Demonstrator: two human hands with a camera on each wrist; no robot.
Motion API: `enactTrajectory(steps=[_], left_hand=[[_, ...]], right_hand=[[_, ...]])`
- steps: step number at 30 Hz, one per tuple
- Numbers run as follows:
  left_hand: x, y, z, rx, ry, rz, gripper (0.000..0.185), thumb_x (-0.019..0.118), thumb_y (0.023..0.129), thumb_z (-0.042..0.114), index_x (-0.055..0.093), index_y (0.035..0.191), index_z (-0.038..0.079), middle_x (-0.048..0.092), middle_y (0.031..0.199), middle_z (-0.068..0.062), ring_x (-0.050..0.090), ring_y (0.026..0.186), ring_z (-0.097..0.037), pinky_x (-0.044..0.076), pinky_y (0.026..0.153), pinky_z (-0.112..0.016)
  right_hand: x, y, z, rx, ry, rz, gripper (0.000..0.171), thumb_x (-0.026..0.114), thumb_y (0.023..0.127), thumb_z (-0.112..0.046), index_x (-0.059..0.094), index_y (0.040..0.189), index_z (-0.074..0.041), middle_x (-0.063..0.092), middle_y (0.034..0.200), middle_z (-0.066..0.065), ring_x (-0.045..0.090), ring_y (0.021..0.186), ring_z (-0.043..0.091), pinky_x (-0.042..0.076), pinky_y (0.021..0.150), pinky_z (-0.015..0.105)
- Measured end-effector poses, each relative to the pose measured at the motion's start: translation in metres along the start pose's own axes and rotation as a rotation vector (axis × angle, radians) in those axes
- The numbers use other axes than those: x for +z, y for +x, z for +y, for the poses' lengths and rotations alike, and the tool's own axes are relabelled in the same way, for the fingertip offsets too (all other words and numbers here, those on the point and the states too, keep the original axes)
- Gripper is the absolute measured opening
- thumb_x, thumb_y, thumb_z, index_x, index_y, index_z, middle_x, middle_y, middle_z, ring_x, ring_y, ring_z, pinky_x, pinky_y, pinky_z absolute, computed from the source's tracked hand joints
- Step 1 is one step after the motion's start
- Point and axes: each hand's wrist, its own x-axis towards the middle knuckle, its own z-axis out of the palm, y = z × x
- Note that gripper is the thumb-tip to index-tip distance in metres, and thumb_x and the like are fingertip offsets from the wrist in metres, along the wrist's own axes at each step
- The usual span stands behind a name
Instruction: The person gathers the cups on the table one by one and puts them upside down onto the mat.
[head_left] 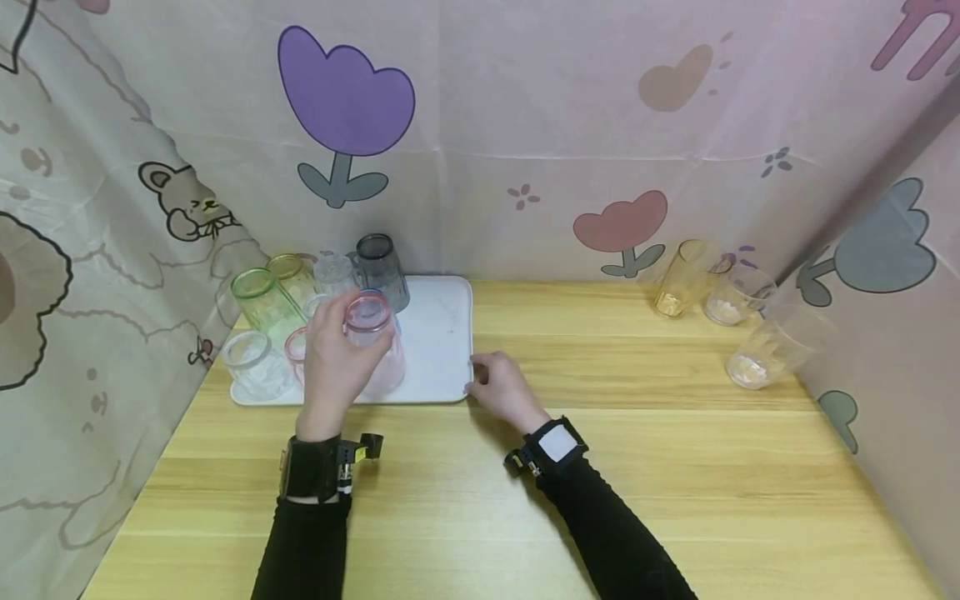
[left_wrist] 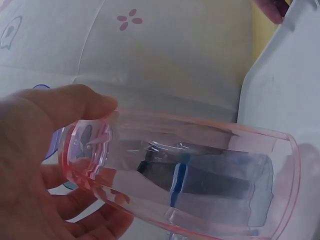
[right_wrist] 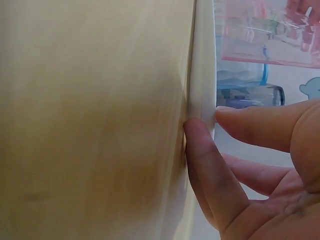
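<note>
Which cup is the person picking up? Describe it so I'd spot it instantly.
Find the white tray at the table's back left, crowded with upturned cups. The pink cup is at its front, gripped by the left hand. It alone is pink and held.

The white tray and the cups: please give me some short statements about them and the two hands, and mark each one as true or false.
1. The left hand grips a pink cup over the white tray. True.
2. The right hand lies flat on the table, far from the tray. False: its fingers pinch the tray's right edge.
3. A green cup stands at the left side of the tray. True.
4. All cups are on the tray. False: a yellow cup and two clear cups are at the table's far right corner, off the tray.
5. The pink cup is filled with blue liquid. False: it looks empty, with other cups seen through it.
</note>
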Motion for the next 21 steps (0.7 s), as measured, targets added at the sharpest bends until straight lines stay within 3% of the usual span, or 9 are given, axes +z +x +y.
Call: enactTrajectory(steps=[6,21], left_hand=[[-0.0011,0.0002,-0.0015,-0.053,0.03,-0.042,0.067,0.081,0.083,0.02,0.056,0.143,0.004,0.056,0.137,-0.023,0.05,0.127,-0.041,0.042,0.102,-0.063],[-0.0048,0.0012,-0.0048,-0.105,0.057,-0.135,0.069,0.072,0.084,0.017,0.049,0.147,0.0,0.049,0.144,-0.027,0.045,0.133,-0.044,0.04,0.108,-0.062]], right_hand=[[-0.0005,0.0,0.0001,0.001,0.0,-0.001,0.052,0.076,0.088,0.0,0.06,0.137,0.01,0.063,0.12,0.022,0.065,0.093,0.025,0.059,0.078,0.031],[-0.0002,0.0002,0.0,0.004,0.013,0.0,0.052,0.077,0.087,0.0,0.061,0.135,0.01,0.063,0.121,0.023,0.066,0.093,0.025,0.059,0.077,0.031]])
